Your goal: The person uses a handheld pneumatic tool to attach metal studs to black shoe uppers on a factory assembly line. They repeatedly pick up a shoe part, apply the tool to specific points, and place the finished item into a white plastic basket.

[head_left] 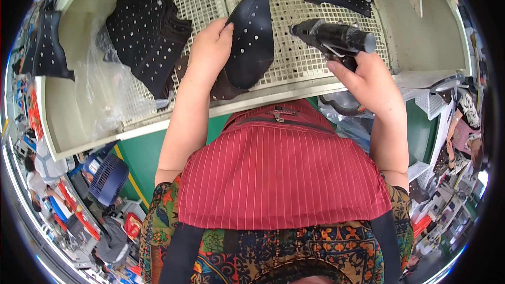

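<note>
**Listener:** How is your left hand posed?

**Describer:** Your left forearm rises over the near edge of the pale tray (434, 42), left of its middle. Your left hand (210, 47) bends at the wrist toward the tray's centre, back of the hand up. The thumb presses against the edge of a black dotted piece (250, 47), with the fingers curled in close and partly hidden; the grip is a closed pinch.

**Listener:** Where is that piece?

**Describer:** Above the tray's grid floor, near the middle, tilted and gently curved, one pointed end toward the tray's far side.

**Listener:** And your right hand?

**Describer:** Your right hand (368, 81) reaches over the tray's near edge, right of the middle, wrist angled inward. It is closed around a black tool (336, 37), thumb along the near side. Most fingers are behind the tool, so I cannot tell how they lie. The tool's narrow end points toward the tray's middle, apart from the piece.

**Listener:** What else is around your hands?

**Describer:** A stack of dotted pieces (142, 37) lies in the tray's left part, beside a clear plastic bag (108, 94).
</note>
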The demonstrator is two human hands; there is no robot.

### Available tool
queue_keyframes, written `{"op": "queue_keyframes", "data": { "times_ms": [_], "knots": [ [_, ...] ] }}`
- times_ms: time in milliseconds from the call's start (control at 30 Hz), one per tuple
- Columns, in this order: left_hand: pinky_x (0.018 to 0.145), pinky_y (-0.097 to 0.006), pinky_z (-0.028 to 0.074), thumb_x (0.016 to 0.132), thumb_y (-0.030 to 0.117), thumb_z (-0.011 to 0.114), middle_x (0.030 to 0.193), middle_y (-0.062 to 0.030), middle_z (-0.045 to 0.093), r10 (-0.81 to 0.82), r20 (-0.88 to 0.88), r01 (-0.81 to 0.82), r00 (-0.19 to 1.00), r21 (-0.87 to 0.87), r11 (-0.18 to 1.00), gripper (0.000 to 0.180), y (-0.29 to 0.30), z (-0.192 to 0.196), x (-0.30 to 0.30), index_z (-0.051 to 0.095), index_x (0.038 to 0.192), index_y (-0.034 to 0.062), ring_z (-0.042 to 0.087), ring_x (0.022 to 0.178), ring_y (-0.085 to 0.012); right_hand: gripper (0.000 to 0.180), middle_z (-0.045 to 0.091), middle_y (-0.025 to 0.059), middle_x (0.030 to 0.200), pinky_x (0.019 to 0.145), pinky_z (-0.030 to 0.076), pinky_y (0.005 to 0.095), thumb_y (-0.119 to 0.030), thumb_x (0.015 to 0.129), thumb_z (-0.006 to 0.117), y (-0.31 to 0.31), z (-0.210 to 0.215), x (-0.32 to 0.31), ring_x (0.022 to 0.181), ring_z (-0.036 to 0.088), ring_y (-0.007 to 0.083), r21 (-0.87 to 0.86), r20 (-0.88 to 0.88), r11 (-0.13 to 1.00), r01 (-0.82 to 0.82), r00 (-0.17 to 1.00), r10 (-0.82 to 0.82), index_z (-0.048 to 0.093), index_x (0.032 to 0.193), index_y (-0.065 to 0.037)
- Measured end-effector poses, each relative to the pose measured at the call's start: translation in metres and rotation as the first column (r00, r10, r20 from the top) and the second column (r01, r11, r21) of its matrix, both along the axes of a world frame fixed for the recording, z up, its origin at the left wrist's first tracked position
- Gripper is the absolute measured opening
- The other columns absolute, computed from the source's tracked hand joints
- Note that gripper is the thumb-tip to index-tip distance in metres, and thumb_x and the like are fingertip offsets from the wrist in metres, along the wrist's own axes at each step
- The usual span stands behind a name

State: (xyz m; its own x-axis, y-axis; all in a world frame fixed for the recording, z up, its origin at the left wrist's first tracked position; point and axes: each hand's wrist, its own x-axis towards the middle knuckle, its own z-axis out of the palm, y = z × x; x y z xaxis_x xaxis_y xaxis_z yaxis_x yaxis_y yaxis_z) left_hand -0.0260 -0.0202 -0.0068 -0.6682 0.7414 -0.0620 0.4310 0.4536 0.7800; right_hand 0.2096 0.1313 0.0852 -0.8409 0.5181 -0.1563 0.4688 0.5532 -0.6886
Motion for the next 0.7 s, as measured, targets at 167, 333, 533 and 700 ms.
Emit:
{"op": "queue_keyframes", "data": {
  "times_ms": [167, 333, 533, 700],
  "knots": [
    [0.072, -0.033, 0.046, 0.093, 0.022, 0.048, 0.08, -0.0137, 0.063, 0.116, 0.214, -0.15, 0.97, 0.148, 0.978, 0.027, -0.008, -0.01, 0.012, 0.061, 0.101, 0.0001, 0.059, 0.075, -0.0227, 0.034, 0.061, 0.0204, 0.079, 0.067, 0.047, 0.0397, -0.021, 0.081, 0.065, 0.011, -0.018, -0.001, 0.073, 0.06, 0.0362, -0.026, 0.001, 0.995, -0.1, 0.995, 0.1, 0.057, 0.106, 0.001],
    [0.074, -0.032, 0.046, 0.094, 0.022, 0.047, 0.082, -0.013, 0.064, 0.22, 0.269, -0.27, 0.938, 0.169, 0.948, 0.027, -0.009, -0.012, 0.028, 0.061, 0.104, 0.0008, 0.059, 0.077, -0.0208, 0.034, 0.06, 0.0211, 0.074, 0.067, 0.047, 0.0435, -0.022, 0.082, 0.063, 0.009, -0.012, -0.01, 0.072, 0.059, 0.0397, -0.013, 0.052, 0.962, -0.274, 0.96, 0.274, 0.055, 0.106, 0.001],
    [0.076, -0.033, 0.046, 0.093, 0.023, 0.048, 0.085, -0.0153, 0.064, 0.277, 0.246, -0.301, 0.929, 0.065, 0.951, 0.028, -0.006, -0.012, 0.037, 0.06, 0.106, 0.001, 0.06, 0.079, -0.0222, 0.034, 0.062, 0.0227, 0.082, 0.071, 0.048, 0.0436, -0.022, 0.082, 0.063, 0.022, -0.01, -0.011, 0.081, 0.06, 0.0413, 0.056, 0.063, 0.98, -0.189, 0.981, 0.185, 0.056, 0.106, 0.0],
    [0.08, -0.035, 0.047, 0.093, 0.024, 0.049, 0.09, -0.0182, 0.065, 0.313, 0.225, -0.351, 0.923, 0.156, 0.923, 0.029, -0.006, -0.027, 0.043, 0.06, 0.108, 0.0011, 0.062, 0.086, -0.0281, 0.031, 0.063, 0.0218, 0.084, 0.072, 0.048, 0.043, -0.022, 0.082, 0.063, 0.031, -0.001, 0.003, 0.081, 0.06, 0.0408, 0.042, 0.123, 0.965, -0.26, 0.96, 0.253, 0.058, 0.105, -0.001]
  ]
}}
